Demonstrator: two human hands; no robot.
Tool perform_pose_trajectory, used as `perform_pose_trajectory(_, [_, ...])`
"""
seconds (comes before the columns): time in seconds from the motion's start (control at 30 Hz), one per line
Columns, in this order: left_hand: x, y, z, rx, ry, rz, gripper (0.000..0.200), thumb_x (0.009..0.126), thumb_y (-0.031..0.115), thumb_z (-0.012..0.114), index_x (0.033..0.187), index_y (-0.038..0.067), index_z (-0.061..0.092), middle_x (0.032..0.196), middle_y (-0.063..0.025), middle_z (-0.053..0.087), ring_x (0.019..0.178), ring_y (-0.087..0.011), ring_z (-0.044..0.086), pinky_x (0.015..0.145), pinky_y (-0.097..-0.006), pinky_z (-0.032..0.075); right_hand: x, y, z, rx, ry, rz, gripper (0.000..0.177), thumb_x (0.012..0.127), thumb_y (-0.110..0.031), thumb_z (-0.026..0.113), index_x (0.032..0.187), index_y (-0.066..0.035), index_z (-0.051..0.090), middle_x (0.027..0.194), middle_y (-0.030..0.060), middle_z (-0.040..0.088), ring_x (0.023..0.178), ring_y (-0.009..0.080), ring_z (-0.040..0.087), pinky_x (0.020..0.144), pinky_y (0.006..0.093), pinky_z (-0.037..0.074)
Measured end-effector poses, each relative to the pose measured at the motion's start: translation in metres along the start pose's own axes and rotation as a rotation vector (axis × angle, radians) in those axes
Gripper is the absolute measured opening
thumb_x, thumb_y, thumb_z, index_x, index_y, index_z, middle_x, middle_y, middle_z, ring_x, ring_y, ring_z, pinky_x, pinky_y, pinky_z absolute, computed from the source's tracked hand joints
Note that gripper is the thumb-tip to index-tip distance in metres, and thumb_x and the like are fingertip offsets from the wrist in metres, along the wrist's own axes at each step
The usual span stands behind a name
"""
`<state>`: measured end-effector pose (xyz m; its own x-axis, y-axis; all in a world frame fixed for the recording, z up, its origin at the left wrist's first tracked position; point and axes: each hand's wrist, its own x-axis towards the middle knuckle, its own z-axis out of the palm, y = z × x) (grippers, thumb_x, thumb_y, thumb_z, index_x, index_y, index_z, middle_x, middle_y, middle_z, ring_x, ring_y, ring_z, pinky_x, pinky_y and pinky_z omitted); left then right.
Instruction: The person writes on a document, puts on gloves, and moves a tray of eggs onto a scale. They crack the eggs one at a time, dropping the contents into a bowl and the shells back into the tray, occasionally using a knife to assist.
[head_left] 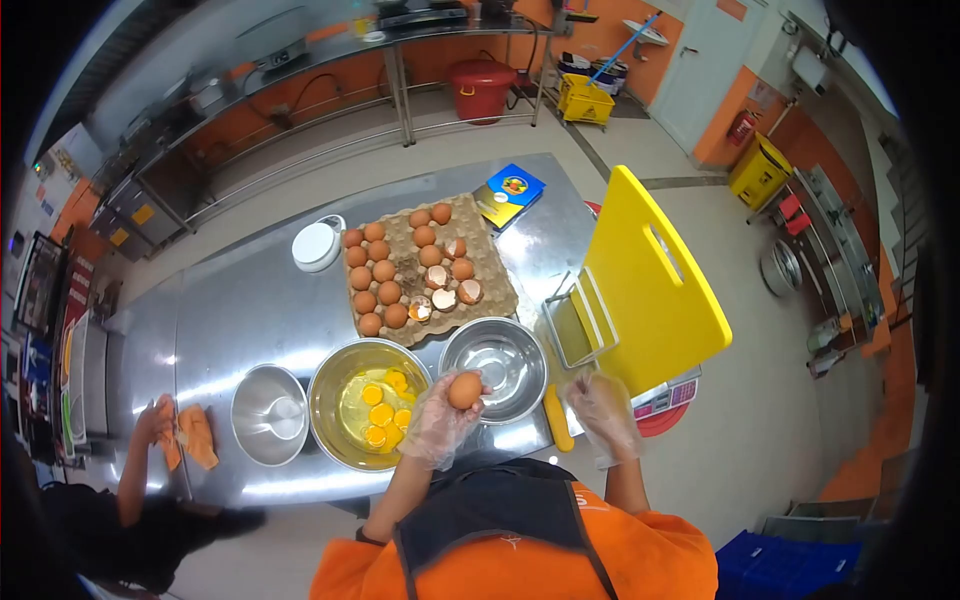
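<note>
My left hand [445,425], in a clear plastic glove, holds a whole brown egg [464,390] over the near rim of an empty steel bowl [510,345]. My right hand [606,415], gloved too, is curled beside a yellow handle [558,418] lying on the table; whatever its fingers hold, if anything, is hidden. Left of the egg stands a larger steel bowl [318,410] with several yolks [381,413] and clear egg white. Behind the bowls is a cardboard egg tray [490,270] with several brown eggs [385,270] and broken shells [443,298].
Upright at the right stand a yellow cutting board [655,280] and a wire rack [582,325]. Another steel bowl [255,430], a round white item [316,246] and a blue-yellow box [508,193] share the steel table [220,310]. At left, another person's hand [152,420] touches an orange cloth [197,437].
</note>
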<state>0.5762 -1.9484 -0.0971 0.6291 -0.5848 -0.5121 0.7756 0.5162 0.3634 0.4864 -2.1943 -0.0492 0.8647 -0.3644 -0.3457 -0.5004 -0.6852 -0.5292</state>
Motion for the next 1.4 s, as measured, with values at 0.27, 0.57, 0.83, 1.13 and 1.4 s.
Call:
perform_pose_trajectory(0.27, [-0.003,0.0,-0.006,-0.035,-0.017,0.064,0.029,0.102,0.025,0.038,0.118,0.001,0.044,0.104,-0.0253,0.062,0.072,-0.021,0.055,0.063,-0.0268,0.049,0.004,0.034,0.091,-0.212,0.102,0.068,0.038,0.084,-0.034,0.063,0.094,0.002,0.07,0.098,0.0214,0.069,0.094,0.0357,0.067,0.082,0.0424,0.052])
perform_pose_trajectory(0.57, [0.014,-0.009,0.006,0.126,0.059,0.067,0.032,0.101,0.023,0.044,0.121,0.001,0.054,0.107,-0.0194,0.062,0.074,-0.0194,0.055,0.065,-0.0262,0.048,-0.023,0.064,0.083,-0.085,0.277,-0.052,0.042,0.092,-0.036,0.056,0.081,0.004,0.064,0.084,0.027,0.065,0.078,0.0434,0.064,0.071,0.0503,0.049])
perform_pose_trajectory(0.83, [0.067,-0.025,0.014,0.219,-0.023,0.081,0.037,0.101,0.03,0.046,0.124,0.004,0.058,0.1,-0.0085,0.061,0.072,-0.0153,0.054,0.062,-0.0247,0.046,-0.073,0.012,0.056,0.239,0.151,-0.162,0.044,0.097,-0.041,0.054,0.098,0.002,0.064,0.075,0.0274,0.061,0.073,0.0463,0.06,0.062,0.0512,0.045])
perform_pose_trajectory(1.13, [0.067,-0.028,0.02,0.412,-0.005,0.199,0.035,0.101,0.024,0.043,0.125,0.003,0.058,0.104,-0.0089,0.063,0.082,-0.0132,0.057,0.068,-0.0229,0.045,-0.08,-0.007,0.045,0.194,0.228,-0.203,0.043,0.097,-0.039,0.053,0.09,0.003,0.062,0.072,0.0256,0.06,0.071,0.0458,0.059,0.063,0.0527,0.044])
perform_pose_trajectory(1.4, [0.068,-0.031,0.016,0.313,-0.081,0.19,0.035,0.101,0.021,0.041,0.125,0.002,0.057,0.105,-0.0073,0.063,0.084,-0.011,0.054,0.069,-0.022,0.044,-0.07,0.008,0.061,0.019,0.185,-0.16,0.045,0.098,-0.041,0.051,0.093,0.001,0.063,0.076,0.0259,0.061,0.072,0.0454,0.059,0.063,0.051,0.044])
